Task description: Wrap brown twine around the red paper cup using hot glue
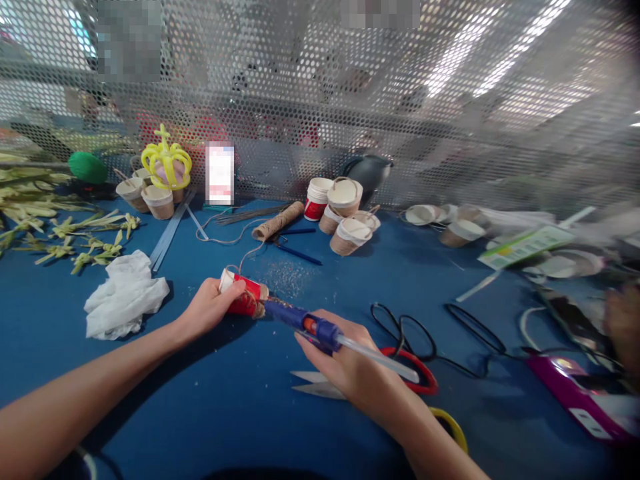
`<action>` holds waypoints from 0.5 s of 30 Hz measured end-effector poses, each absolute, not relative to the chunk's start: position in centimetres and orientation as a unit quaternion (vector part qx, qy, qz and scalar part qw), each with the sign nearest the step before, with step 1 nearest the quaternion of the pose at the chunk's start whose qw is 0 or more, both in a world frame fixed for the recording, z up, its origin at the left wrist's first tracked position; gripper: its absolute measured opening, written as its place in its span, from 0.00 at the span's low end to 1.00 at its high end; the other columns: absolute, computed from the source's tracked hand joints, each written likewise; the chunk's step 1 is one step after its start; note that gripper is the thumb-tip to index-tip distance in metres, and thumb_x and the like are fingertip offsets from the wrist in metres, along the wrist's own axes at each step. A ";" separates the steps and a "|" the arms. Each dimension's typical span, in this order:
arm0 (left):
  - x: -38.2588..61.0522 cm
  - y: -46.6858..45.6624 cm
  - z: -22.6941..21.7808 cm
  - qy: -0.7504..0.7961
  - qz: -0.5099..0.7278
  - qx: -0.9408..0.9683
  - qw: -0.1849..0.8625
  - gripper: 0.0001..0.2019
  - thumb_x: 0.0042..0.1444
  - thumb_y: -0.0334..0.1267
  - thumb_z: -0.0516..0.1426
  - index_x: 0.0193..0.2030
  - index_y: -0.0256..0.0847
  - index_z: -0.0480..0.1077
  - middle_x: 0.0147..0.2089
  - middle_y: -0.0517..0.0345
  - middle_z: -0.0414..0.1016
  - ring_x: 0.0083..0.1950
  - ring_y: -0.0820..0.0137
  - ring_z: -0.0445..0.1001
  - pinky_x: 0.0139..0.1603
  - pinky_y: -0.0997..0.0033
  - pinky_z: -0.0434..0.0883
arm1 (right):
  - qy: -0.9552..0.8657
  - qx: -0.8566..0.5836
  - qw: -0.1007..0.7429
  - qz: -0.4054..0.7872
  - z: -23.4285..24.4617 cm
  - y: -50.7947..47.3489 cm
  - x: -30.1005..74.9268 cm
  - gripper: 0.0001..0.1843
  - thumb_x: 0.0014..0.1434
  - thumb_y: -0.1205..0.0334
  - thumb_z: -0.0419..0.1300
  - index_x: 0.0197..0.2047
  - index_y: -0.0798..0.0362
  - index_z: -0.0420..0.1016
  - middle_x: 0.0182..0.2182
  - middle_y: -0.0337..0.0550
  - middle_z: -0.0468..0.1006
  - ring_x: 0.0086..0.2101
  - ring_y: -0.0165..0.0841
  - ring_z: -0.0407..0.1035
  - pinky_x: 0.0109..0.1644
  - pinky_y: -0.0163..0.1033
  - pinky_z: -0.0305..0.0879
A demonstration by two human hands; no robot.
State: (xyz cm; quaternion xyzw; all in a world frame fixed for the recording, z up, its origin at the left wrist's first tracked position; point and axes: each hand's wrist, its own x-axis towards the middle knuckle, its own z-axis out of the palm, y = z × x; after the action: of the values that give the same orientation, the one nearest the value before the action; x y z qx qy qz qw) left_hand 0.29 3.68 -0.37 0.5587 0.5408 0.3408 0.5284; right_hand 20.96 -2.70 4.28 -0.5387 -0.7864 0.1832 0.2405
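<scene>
Head camera view: the person's right hand [350, 357] gripped a blue glue gun [290, 317] above red-handled scissors [320, 387] on the table [235, 413]. The gun's nozzle [267, 306] stood at the base of a red paper cup [255, 290], tipped sideways, which the left hand [211, 305] clasped. Beyond lay a twine roll [280, 221], then other paper cups [349, 237].

Blue tabletop [225, 413] is being backed along its far side by a grey perforated metal screen [280, 87], spanning the full width of view. The space beyond is being half veiled by the holes; red patches [200, 125] are being glimpsed there, details unclear. Upper right, long slanting strips of white light [523, 47] are being seen. Bluish glow [77, 30] is being caught upper left.
</scene>
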 end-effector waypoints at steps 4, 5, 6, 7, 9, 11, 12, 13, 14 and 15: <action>0.3 3.6 0.0 0.543 0.333 0.561 0.528 0.19 0.46 0.50 0.51 0.19 0.33 0.65 0.17 0.63 0.59 0.20 0.78 0.53 0.20 0.78 0.51 | -0.791 -0.535 0.231 0.187 4.6 -2.8 20.9 0.05 0.53 0.66 0.53 0.26 0.53 0.63 0.22 0.37 0.70 0.22 0.26 0.62 0.27 0.32 0.59; 0.4 3.6 0.0 0.545 0.334 0.558 0.529 0.19 0.46 0.50 0.51 0.19 0.33 0.65 0.18 0.63 0.59 0.20 0.78 0.53 0.20 0.78 0.51 | -0.794 -0.532 0.225 0.192 4.6 -2.8 20.9 0.05 0.53 0.66 0.53 0.26 0.53 0.63 0.23 0.37 0.70 0.23 0.27 0.63 0.27 0.32 0.59; 0.4 3.6 0.1 0.547 0.335 0.555 0.530 0.19 0.45 0.50 0.51 0.19 0.33 0.65 0.18 0.63 0.59 0.20 0.78 0.53 0.20 0.78 0.51 | -0.796 -0.530 0.216 0.196 4.8 -2.9 20.9 0.05 0.53 0.66 0.53 0.26 0.53 0.63 0.23 0.37 0.70 0.23 0.27 0.63 0.27 0.32 0.58; 0.4 3.6 0.1 0.548 0.336 0.554 0.529 0.19 0.45 0.50 0.51 0.18 0.33 0.64 0.17 0.63 0.59 0.20 0.78 0.52 0.20 0.78 0.51 | -0.798 -0.530 0.209 0.197 4.9 -2.9 20.8 0.05 0.53 0.67 0.53 0.26 0.53 0.63 0.23 0.37 0.70 0.22 0.27 0.63 0.26 0.32 0.58; 0.3 3.6 0.1 0.553 0.336 0.554 0.524 0.19 0.45 0.50 0.51 0.17 0.34 0.62 0.17 0.64 0.57 0.20 0.79 0.51 0.19 0.79 0.50 | -0.799 -0.533 0.199 0.196 5.0 -3.1 20.8 0.05 0.53 0.68 0.52 0.25 0.54 0.64 0.22 0.38 0.70 0.22 0.27 0.63 0.26 0.32 0.58; 0.3 3.6 0.0 0.552 0.334 0.559 0.521 0.19 0.45 0.50 0.51 0.16 0.34 0.61 0.16 0.64 0.56 0.20 0.79 0.51 0.19 0.79 0.50 | -0.800 -0.533 0.194 0.195 5.0 -3.1 20.8 0.05 0.53 0.68 0.52 0.26 0.54 0.64 0.22 0.37 0.69 0.22 0.26 0.63 0.25 0.32 0.57; 0.3 3.5 -0.1 0.550 0.334 0.562 0.519 0.19 0.45 0.50 0.51 0.16 0.34 0.61 0.16 0.64 0.56 0.20 0.79 0.51 0.19 0.79 0.50 | -0.801 -0.531 0.196 0.196 5.0 -3.1 20.8 0.05 0.53 0.68 0.52 0.26 0.54 0.64 0.22 0.37 0.69 0.22 0.26 0.63 0.25 0.32 0.57; 0.2 3.5 -0.1 0.547 0.332 0.566 0.519 0.19 0.46 0.50 0.50 0.17 0.34 0.62 0.16 0.64 0.57 0.20 0.79 0.51 0.19 0.79 0.51 | -0.799 -0.531 0.204 0.194 5.0 -3.0 20.8 0.05 0.53 0.68 0.52 0.26 0.54 0.64 0.22 0.37 0.69 0.22 0.26 0.63 0.26 0.32 0.57; 0.2 3.4 -0.2 0.542 0.330 0.573 0.518 0.20 0.46 0.50 0.50 0.17 0.33 0.63 0.17 0.63 0.57 0.20 0.79 0.51 0.19 0.79 0.51 | -0.797 -0.533 0.213 0.190 4.9 -3.0 20.9 0.05 0.53 0.68 0.53 0.26 0.54 0.64 0.22 0.37 0.70 0.22 0.26 0.63 0.26 0.32 0.58; 0.2 3.4 -0.2 0.536 0.327 0.582 0.517 0.20 0.47 0.50 0.50 0.18 0.33 0.64 0.17 0.63 0.57 0.20 0.78 0.51 0.19 0.79 0.51 | -0.793 -0.536 0.223 0.185 4.8 -2.9 20.9 0.05 0.52 0.68 0.53 0.25 0.54 0.64 0.22 0.37 0.70 0.22 0.27 0.63 0.27 0.32 0.58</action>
State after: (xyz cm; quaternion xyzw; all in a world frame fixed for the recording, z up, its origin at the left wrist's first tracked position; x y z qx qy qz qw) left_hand 0.19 3.37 -0.20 0.5818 0.5361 0.3274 0.5167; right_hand 20.92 -2.88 4.82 -0.5363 -0.7926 0.1853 0.2233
